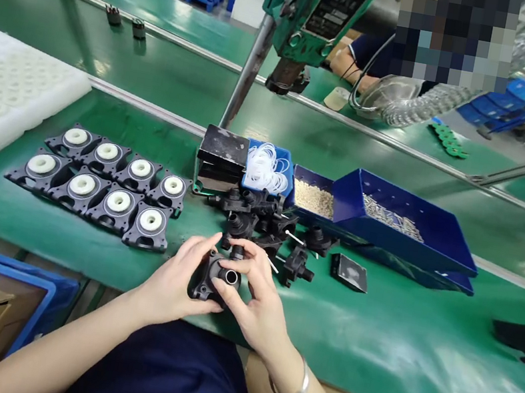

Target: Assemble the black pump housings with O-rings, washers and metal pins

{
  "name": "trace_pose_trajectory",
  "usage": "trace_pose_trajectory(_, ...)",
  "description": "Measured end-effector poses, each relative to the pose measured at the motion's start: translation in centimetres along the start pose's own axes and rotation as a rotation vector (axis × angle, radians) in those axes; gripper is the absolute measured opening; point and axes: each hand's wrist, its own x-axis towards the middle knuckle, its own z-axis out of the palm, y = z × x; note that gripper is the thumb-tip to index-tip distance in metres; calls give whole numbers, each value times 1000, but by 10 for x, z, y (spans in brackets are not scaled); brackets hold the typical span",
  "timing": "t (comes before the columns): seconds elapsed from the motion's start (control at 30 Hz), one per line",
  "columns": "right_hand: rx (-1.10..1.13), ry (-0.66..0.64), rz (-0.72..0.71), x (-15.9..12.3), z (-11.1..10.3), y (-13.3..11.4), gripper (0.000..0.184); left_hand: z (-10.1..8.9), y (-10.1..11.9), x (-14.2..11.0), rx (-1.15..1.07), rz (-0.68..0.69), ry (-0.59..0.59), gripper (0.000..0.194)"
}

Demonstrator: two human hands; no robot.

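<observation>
Head view: the black housing [208, 276] is betw. both hands, at the near edge of the green surface [383, 343], approx. in the middle. The L hand [172, 283] goes around its left side, w/ thumb on the near side and the other fingers on the far side. The R hand [264, 297] is at its right side; thumb and forefinger are pinching around the short tube [230, 277], which opens toward the camera. If the housing touches the surface, I cannot tell, b/c the hands cover its lower part.

Just beyond it lies a heap of similar black parts [242, 225], some w/ thin white pins. On the left are eight black plates [93, 195] w/ white rings, in two rows; farther right, a blue bin [454, 247] w/ small metal pcs.

The step in hand, IMO, is seating or aligning the housing by hand. The next move prob. calls for a firm L grip, while the R fingers turn or press the tube side evenly, w/o tilting it.
</observation>
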Motion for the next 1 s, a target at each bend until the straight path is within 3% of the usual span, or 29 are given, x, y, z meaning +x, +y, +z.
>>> trace_pose_trajectory(0.27, -63, 46, -13, -5, 5, 1, 17, 4, 0, -2, -3, 6, 44, 109)
trace_pose_trajectory(0.77, 12, -66, -5, -2, -2, 8, 18, 4, -1, -4, -8, -19, 37, 107)
trace_pose_trajectory(1.0, 6, -54, 20, -1, 2, 8, 19, -8, 2, -2, 82, 104, -63, 85)
